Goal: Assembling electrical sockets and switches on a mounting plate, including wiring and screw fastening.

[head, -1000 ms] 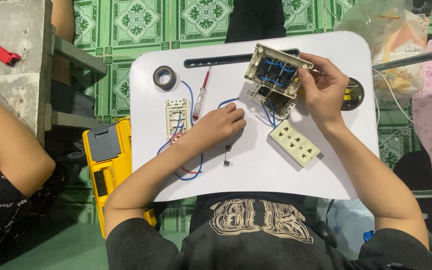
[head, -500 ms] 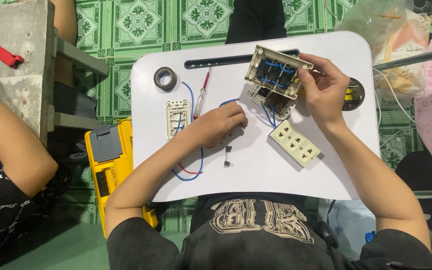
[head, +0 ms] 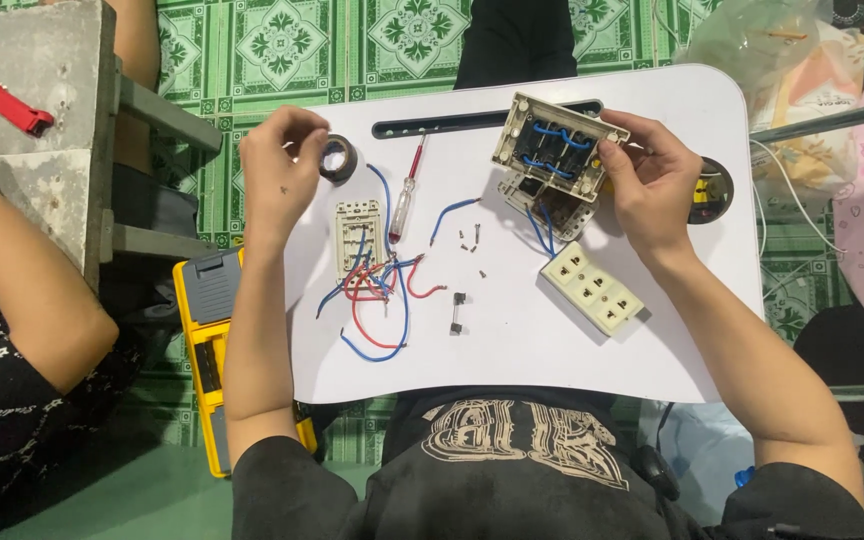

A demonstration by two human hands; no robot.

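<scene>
A: Status on the hands?

B: Right hand [head: 652, 180] grips the switch panel [head: 557, 148], back side up, blue wires showing, over the far right part of the white tray [head: 552, 340]. Left hand [head: 277, 170] is at the tray's far left edge, fingers curled, fingertips at the tape roll [head: 337, 158]. Can't tell if it's gripping.

A: Rest of the tray?

B: Screwdriver [head: 407, 195] just right of the roll. Small switch plate [head: 357, 232] with red and blue wires mid-left. Socket strip [head: 592, 288] below the panel. Loose screws [head: 472, 240] in the middle.
</scene>
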